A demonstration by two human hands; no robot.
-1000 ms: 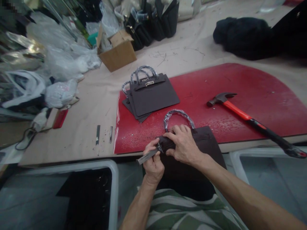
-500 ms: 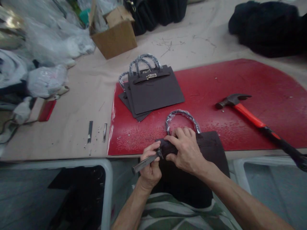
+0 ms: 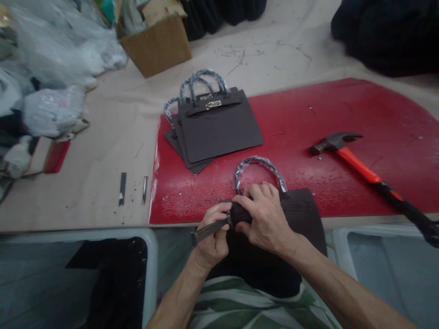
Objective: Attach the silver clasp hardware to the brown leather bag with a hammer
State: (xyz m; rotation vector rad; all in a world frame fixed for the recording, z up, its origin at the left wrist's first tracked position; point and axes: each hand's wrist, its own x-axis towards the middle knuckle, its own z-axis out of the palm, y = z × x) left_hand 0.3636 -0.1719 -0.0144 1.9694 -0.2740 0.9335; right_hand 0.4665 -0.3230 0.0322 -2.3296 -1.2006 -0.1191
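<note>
Both hands clamp a dark brown handbag (image 3: 302, 214) with plastic-wrapped handle, left hand (image 3: 212, 233) gripping a metal tool (image 3: 206, 230), right hand (image 3: 264, 214) its flap.

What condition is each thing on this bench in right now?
Left hand: gripping a metal punch.
Right hand: pressing the dark handbag.
Handbag stack: flat on the red board, clasp shut.
Hammer: lying unused.
Cardboard box: open.
</note>
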